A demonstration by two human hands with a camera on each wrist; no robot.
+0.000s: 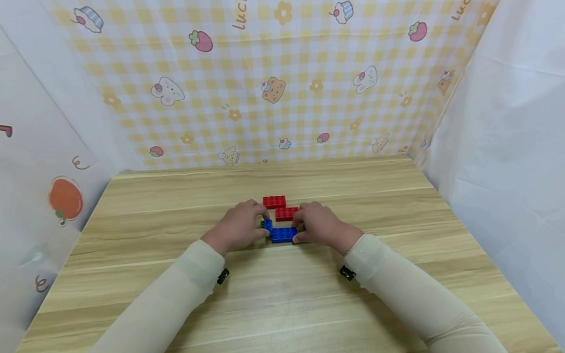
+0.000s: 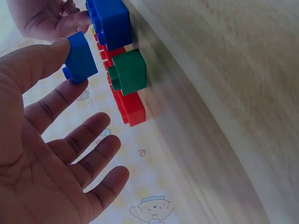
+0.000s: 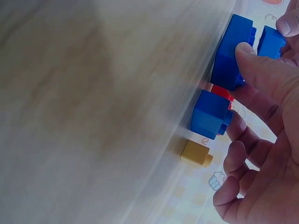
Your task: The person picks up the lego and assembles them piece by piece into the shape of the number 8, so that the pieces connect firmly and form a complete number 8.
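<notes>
Two bare hands meet over toy bricks on a wood-grain worktop (image 1: 287, 306), with a white cloth (image 1: 26, 206) bearing a painted fruit at the far left. Next comes a pale sleeve (image 1: 161, 305), then the left hand (image 1: 237, 227), whose grip is closed to the width of a small blue brick (image 2: 81, 58), pinched between thumb and index finger; the other three fingers are spread and hold nothing. A green brick (image 2: 131, 72) sits near it on the worktop. The small blue brick is raised just beside the left end of a long blue brick (image 1: 282, 235), a gap between them in the wrist views. Behind lie two red bricks, the rear one (image 1: 274, 201) farther left than the front one (image 1: 285, 214). At the long blue brick's right end is the right hand (image 1: 319, 224); its grip is narrowed to that brick, thumb on the near side, other fingers bent. Near those fingers, the right wrist view shows another blue brick (image 3: 208, 114) and a yellow brick (image 3: 195, 153), both hidden from the head view. A second pale sleeve (image 1: 417, 291) and white cloth (image 1: 515, 153) finish the right side.
</notes>
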